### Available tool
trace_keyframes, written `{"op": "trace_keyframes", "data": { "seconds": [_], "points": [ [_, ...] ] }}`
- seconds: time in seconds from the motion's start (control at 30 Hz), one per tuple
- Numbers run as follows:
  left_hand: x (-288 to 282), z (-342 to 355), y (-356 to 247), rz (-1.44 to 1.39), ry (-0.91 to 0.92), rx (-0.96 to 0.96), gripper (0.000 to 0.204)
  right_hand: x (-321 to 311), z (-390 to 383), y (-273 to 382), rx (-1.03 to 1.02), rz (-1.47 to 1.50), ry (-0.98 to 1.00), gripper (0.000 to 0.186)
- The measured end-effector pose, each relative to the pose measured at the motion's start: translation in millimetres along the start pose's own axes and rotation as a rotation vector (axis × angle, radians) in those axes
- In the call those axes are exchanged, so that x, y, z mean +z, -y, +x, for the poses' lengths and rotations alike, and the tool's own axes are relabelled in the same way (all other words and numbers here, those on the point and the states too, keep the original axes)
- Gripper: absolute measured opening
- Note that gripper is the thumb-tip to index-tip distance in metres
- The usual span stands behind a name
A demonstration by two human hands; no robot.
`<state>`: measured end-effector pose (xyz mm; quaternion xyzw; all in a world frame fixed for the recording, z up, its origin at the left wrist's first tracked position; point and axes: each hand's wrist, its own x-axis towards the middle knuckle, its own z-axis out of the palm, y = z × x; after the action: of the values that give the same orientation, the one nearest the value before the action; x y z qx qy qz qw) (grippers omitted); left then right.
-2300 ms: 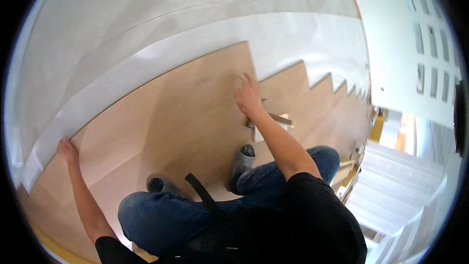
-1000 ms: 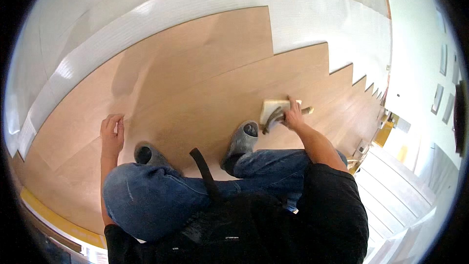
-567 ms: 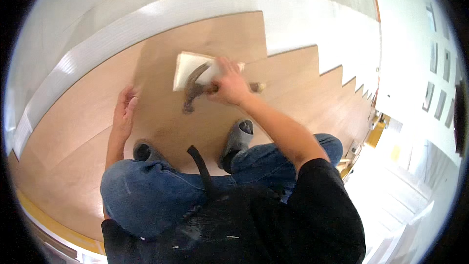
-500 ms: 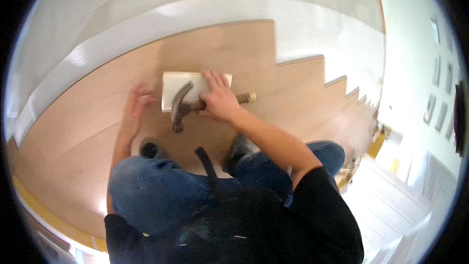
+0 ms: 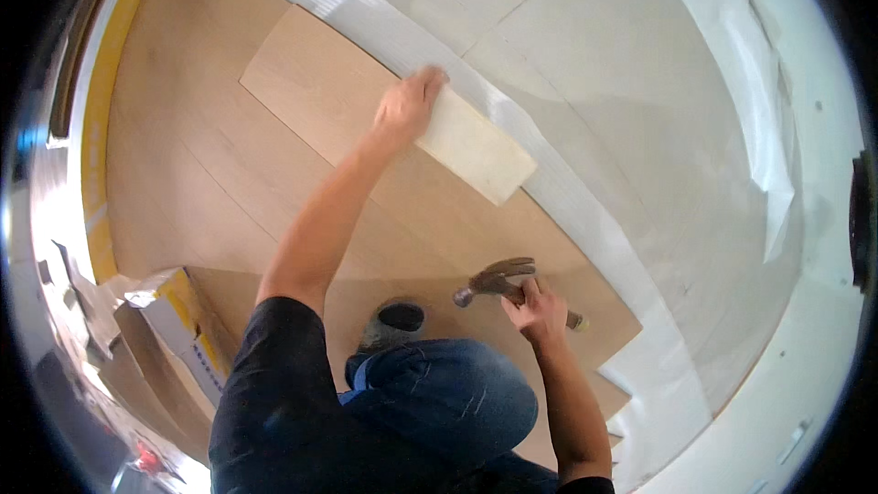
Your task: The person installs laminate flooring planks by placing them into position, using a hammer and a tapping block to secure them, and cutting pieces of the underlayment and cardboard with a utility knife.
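Cream block held in left grip, hammer in right grip; carton contents unclear.

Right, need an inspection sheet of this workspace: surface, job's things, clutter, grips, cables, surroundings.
Surface: wood-tone planks, ends stepped at lower right; white underlay alongside, grey floor beyond.
Job's things: claw hammer; off-white block overlapping the planks' edge in view, contact unclear.
Clutter: yellow-and-white carton, lower left; loose white sheet, upper right.
Grips: left grip closed on the block's end; right grip around the hammer's handle.
Cables: nothing seen.
Surroundings: pale wall at right; the person's jeans-clad knee at bottom.
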<state>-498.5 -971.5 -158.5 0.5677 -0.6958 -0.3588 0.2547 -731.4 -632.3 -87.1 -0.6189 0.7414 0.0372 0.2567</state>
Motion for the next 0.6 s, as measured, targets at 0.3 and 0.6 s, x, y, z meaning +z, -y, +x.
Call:
{"op": "trace_keyframes", "data": {
  "seconds": [0.3, 0.6],
  "points": [
    [-12, 100, 36, 0.093, 0.174, -0.086, 0.047, 15, -10, -25, 0.215, 0.059, -0.005, 0.036],
    [-25, 63, 65, 0.236, 0.22, 0.102, 0.045, -83, 73, 4, 0.014, 0.005, -0.065, 0.031]
  ]
}}
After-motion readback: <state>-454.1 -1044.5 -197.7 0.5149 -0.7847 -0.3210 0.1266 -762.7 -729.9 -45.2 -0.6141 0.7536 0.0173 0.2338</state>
